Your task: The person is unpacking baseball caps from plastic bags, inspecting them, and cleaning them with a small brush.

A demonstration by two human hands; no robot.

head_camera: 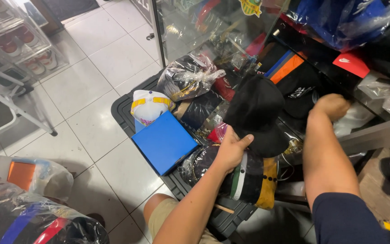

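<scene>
Caps fill the head view: a stack of them, some bagged in clear plastic, lies on a black floor mat (127, 110) at the foot of a glass display case (190, 31). The left hand (232, 151) grasps a black cap (254, 108) by its lower edge, thumb pressed over the brim, holding it above the stack of caps (249, 178) resting by the person's knee. The right hand (331, 106) reaches into the dark shelf (375, 133) of the case, fingers curled; whether it grips anything cannot be told. A blue box (164, 142) and a white cap with a yellow band (150, 106) sit just beside the pile. Judged from this, sorting is midway: many caps lie loose on the mat, others already shelved. Shelf contents are dark, overlapped and hard to separate.
</scene>
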